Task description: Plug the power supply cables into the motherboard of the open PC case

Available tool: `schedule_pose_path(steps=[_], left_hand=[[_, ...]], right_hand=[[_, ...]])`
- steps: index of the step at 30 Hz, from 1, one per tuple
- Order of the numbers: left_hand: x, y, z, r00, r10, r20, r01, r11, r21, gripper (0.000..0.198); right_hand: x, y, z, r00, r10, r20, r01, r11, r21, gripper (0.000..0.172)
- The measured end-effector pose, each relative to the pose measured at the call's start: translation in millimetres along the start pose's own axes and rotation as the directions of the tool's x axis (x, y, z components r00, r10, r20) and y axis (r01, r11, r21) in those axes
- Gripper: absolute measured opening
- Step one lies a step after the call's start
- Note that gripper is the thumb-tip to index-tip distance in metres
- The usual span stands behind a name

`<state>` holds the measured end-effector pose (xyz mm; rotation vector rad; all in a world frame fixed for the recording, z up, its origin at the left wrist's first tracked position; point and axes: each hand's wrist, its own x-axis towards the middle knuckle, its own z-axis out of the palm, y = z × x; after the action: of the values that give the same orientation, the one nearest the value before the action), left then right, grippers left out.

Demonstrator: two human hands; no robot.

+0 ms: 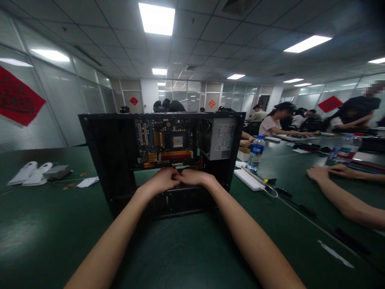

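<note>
An open black computer case (pixel 105 160) stands upright on the green table (pixel 192 249), its motherboard (pixel 165 140) and grey power supply (pixel 221 140) facing me. My left hand (pixel 162 179) and my right hand (pixel 192 176) meet at the case's lower front edge, knuckles toward me. Both have their fingers curled inward and pressed together. What the fingers grip is hidden behind the hands.
A water bottle (pixel 256 152) and a white power strip (pixel 249 179) with cable lie right of the case. White objects (pixel 30 173) and paper scraps sit at far left. Another person's forearms (pixel 345 192) rest on the table at right. More people sit behind.
</note>
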<state>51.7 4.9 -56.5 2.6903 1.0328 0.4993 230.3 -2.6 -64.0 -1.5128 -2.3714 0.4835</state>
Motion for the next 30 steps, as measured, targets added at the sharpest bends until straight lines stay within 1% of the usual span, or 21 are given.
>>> schedule_pose_path(steps=[2,4,6,9,11,13,18,20,23,27,30], left_hand=[[-2,2,-1.2,0.999,0.017,-0.035,-0.017,1.000,-0.014,0.025],[-5,4,-3.0,0.996,0.022,-0.092,-0.026,0.998,-0.049,0.025],[-7,4,-5.2,0.988,0.003,-0.154,-0.017,0.996,-0.092,0.024],[-10,2,-11.2,0.977,-0.042,-0.211,0.006,0.986,-0.166,0.024],[-11,0,-18.7,0.970,-0.048,-0.237,-0.008,0.974,-0.228,0.027],[-12,0,-28.9,0.965,-0.052,-0.258,-0.025,0.957,-0.288,0.031],[-21,8,-57.1,0.936,-0.094,-0.341,-0.033,0.936,-0.350,0.033],[-26,14,-66.0,0.930,-0.096,-0.354,-0.052,0.921,-0.386,0.034],[-34,23,-76.9,0.934,-0.100,-0.343,-0.076,0.884,-0.462,0.039],[-45,40,-89.6,0.931,-0.109,-0.347,-0.107,0.829,-0.549,0.045],[-53,57,-96.3,0.915,-0.101,-0.390,-0.148,0.817,-0.558,0.044]], right_hand=[[0,-4,-2,0.998,-0.029,-0.059,0.028,1.000,-0.013,0.036],[0,-7,-5,0.982,-0.063,-0.179,0.066,0.998,0.014,0.033],[1,-8,-6,0.956,-0.067,-0.287,0.098,0.991,0.094,0.034],[4,-6,-8,0.930,-0.050,-0.363,0.154,0.952,0.264,0.043],[6,-6,-8,0.921,-0.049,-0.388,0.201,0.910,0.363,0.045],[7,-9,-9,0.919,-0.041,-0.393,0.231,0.864,0.448,0.044],[0,-31,-18,0.926,-0.019,-0.376,0.250,0.777,0.578,0.042],[-8,-42,-25,0.917,-0.004,-0.400,0.266,0.751,0.604,0.040],[-24,-57,-39,0.884,-0.004,-0.468,0.325,0.724,0.609,0.039],[-46,-72,-57,0.887,-0.078,-0.455,0.374,0.698,0.610,0.042],[-63,-81,-66,0.862,-0.140,-0.487,0.436,0.697,0.570,0.044]])
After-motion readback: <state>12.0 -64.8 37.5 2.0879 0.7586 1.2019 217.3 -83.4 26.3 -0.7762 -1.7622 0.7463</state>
